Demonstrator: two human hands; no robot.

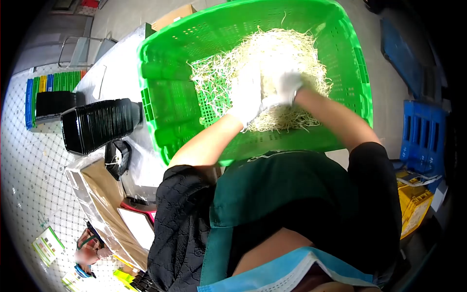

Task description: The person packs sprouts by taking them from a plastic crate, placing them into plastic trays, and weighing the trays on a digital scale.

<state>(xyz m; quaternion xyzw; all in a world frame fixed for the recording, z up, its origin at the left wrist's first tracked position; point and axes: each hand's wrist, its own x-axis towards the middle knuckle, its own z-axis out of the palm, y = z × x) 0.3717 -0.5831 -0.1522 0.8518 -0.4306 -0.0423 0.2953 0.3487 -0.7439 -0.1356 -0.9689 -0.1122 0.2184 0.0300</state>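
Note:
A large green perforated crate [168, 102] holds a heap of pale bean sprouts [287, 46]. Both my hands wear white gloves and are inside the crate, at the sprouts. My left hand [247, 100] lies against the left side of the heap; glare washes out its fingers. My right hand [288, 86] is over the middle of the heap, close beside the left one, and smeared by motion. What either hand holds, if anything, cannot be made out. Bare crate floor shows through thin strands left of the heap.
Stacked black trays [99, 125] and a single black tray [116, 159] are left of the crate, near a lined box [104, 187]. Blue crates [423, 136] and a yellow crate [413, 204] stand at the right. Another person [90, 248] is at the lower left.

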